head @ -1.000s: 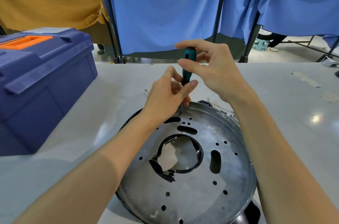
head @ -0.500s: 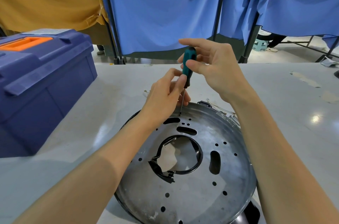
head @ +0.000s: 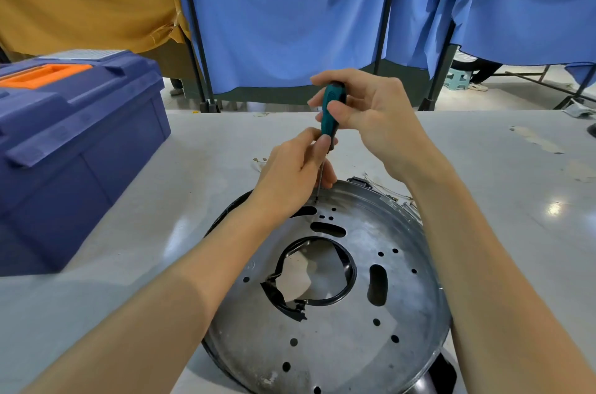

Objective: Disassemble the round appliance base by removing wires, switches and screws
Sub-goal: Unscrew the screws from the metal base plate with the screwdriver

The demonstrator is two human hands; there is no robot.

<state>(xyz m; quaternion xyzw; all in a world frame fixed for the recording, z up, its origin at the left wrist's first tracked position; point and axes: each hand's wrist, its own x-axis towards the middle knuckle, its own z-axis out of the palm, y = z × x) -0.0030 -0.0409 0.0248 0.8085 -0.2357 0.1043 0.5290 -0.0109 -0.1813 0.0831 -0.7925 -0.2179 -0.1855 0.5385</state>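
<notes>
We count one round base (head: pixel 322 345), one screwdriver (head: pixel 333 96), one toolbox (head: pixel 80 151), and two hands: left hand (head: pixel 290 174), right hand (head: pixel 377 116).

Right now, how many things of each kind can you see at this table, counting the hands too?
Hands: 2, the left hand and right hand, both on the tool
Screwdrivers: 1, the teal-handled screwdriver
Round metal bases: 1, the round base
Toolboxes: 1, the blue toolbox
Total: 5

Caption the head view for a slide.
Right hand grips a teal screwdriver, left hand pinches its shaft, tip on the round base near its far rim.
</notes>
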